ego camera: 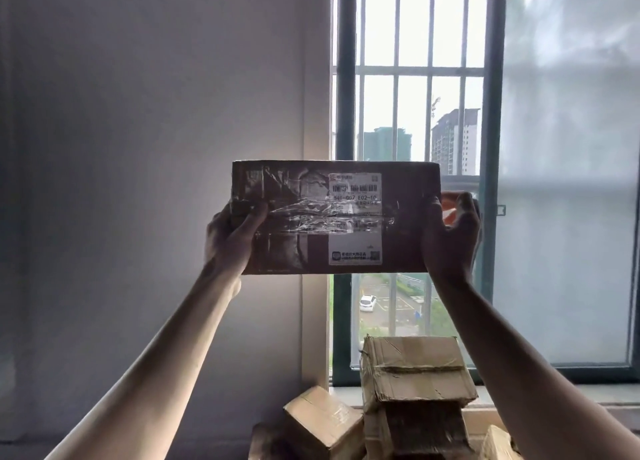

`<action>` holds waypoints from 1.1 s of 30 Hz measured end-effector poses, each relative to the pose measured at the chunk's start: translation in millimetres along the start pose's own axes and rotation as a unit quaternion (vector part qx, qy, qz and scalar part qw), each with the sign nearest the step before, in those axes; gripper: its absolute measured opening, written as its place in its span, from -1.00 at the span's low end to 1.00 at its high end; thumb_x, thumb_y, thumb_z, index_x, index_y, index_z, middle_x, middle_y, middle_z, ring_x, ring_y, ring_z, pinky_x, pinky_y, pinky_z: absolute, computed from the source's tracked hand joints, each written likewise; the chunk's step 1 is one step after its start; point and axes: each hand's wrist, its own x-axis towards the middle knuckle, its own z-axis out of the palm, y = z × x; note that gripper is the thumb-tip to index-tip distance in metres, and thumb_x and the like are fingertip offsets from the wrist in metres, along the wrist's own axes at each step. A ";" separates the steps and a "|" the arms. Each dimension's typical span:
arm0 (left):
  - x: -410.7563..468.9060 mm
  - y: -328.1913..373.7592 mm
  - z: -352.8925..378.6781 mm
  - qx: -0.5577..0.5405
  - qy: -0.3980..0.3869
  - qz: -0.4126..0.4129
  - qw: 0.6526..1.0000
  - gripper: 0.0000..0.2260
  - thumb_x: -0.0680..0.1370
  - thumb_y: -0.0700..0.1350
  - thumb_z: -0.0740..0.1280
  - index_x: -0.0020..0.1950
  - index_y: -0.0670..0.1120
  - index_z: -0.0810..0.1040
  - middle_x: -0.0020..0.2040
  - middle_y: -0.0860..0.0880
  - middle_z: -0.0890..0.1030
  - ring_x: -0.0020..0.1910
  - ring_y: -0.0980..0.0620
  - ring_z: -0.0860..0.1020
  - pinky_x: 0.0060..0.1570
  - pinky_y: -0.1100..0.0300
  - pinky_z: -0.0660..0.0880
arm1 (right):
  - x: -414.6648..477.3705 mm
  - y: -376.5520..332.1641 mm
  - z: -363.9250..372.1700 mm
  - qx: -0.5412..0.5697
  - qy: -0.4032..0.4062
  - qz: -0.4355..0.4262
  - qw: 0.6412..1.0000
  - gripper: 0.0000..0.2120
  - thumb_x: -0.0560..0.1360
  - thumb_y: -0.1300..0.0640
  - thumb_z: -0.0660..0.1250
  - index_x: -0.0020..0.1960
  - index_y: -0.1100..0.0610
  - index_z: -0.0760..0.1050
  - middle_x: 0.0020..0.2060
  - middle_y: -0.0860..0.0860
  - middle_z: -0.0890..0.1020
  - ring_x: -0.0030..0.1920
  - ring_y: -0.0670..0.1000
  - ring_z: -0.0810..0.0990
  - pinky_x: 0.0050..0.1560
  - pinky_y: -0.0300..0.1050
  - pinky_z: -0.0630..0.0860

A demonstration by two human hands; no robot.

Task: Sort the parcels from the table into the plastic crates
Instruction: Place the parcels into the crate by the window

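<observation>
I hold a flat brown cardboard parcel [294, 248] up at eye height, its taped face and white shipping label [355, 217] turned toward me. My left hand [230, 238] grips its left end, thumb across the front. My right hand [450, 234] grips its right end, fingers wrapped behind the edge. Both arms reach up from the bottom of the view. Below, more cardboard parcels are piled: a large one on top [415, 369], a tilted one [322, 421] to its left. No plastic crates are in view.
A plain wall [156, 148] fills the left half. A barred window [415, 78] with a dark green frame is straight ahead, a frosted pane [568, 182] to its right. The window sill [519, 390] runs behind the parcel pile. Another parcel corner [498, 442] shows bottom right.
</observation>
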 end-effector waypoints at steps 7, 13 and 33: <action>1.3 -5.8 -3.9 -0.011 0.001 -0.024 1.000 -0.95 0.55 -0.03 0.52 -0.10 0.13 0.73 -0.04 0.00 0.77 0.05 -0.11 0.73 0.06 -0.11 0.66 | -2.3 1.5 1.9 -0.011 -0.010 0.018 1.000 -0.94 0.57 0.07 0.30 0.04 0.02 0.49 -0.03 0.02 0.64 -0.04 0.08 0.61 0.05 0.09 0.60; 3.3 -12.8 -6.9 -0.015 0.000 -0.038 0.999 -0.95 0.54 -0.04 0.52 -0.01 0.10 0.72 -0.02 0.00 0.77 0.02 -0.08 0.74 0.06 -0.10 0.66 | -9.2 3.7 4.2 -0.001 -0.035 0.037 0.999 -0.79 0.54 -0.04 0.25 0.09 0.05 0.50 -0.01 -0.02 0.64 -0.03 0.04 0.63 -0.01 -0.06 0.58; -142.1 -94.2 -114.7 0.045 -0.007 -0.230 0.972 -0.64 0.54 0.09 0.51 0.25 -0.08 0.65 0.10 -0.10 0.75 0.09 -0.13 0.73 0.05 -0.14 0.68 | -182.0 28.6 -81.9 0.052 -0.178 0.286 0.940 -0.68 0.50 -0.18 0.34 0.21 -0.12 0.55 0.09 0.02 0.67 0.13 0.06 0.67 0.17 0.24 0.65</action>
